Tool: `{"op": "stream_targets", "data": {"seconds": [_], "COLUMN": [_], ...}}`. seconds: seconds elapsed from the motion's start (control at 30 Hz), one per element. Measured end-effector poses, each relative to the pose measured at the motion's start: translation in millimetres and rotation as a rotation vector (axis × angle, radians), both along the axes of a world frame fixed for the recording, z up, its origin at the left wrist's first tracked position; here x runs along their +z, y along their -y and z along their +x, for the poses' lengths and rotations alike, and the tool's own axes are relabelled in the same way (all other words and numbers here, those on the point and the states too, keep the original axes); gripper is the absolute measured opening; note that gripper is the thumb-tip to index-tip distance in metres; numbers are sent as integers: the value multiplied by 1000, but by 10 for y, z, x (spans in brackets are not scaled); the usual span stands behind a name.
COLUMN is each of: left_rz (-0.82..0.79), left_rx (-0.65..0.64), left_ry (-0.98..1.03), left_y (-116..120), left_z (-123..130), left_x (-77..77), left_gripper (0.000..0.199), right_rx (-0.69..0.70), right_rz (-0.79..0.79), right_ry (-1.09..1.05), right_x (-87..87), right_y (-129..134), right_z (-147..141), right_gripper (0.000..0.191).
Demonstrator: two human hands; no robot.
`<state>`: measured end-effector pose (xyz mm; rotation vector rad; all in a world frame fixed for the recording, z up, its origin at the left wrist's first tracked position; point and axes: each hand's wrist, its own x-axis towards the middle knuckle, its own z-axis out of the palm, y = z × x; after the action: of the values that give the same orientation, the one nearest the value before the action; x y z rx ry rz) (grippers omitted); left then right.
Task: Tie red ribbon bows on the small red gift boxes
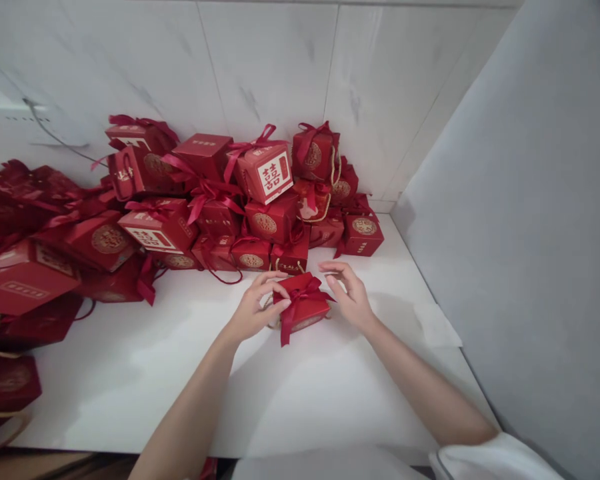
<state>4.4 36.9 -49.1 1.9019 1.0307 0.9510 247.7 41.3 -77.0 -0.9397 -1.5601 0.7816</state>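
A small red gift box [316, 309] sits on the white table between my hands, with a dark red ribbon [300, 293] tied in a bow on top and a gold cord handle at its side. My left hand [261, 303] is at the box's left side, its thumb and fingers apart near the bow's left loop; whether the fingertips touch the ribbon is hard to tell. On the other side, my right hand [349, 292] hovers just off the box with fingers curved and apart, holding nothing.
Stacked red gift boxes [215, 220] with ribbons line the back of the white table [300, 393], and more are heaped at the left. Behind them rises a marbled tile wall [270, 67]. A grey panel [530, 200] bounds the right side. A white sheet [439, 325] lies near it.
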Motion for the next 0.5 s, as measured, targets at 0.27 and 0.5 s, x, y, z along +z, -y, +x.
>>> {"op": "stream_targets", "data": {"seconds": [0.27,0.5], "left_rz": [-363,-403], "left_rx": [132,227], "left_ry": [350,403], "left_y": [-75,-107], "left_z": [4,16], "left_x": [-118,-167], "left_gripper": [35,34], "right_rx": [-67,21], "right_rz": [273,351], "right_ry": [153,289], "right_x": [-414,-428], "right_y": [127,124], "right_z": [2,-19], "right_gripper": [22,33]}}
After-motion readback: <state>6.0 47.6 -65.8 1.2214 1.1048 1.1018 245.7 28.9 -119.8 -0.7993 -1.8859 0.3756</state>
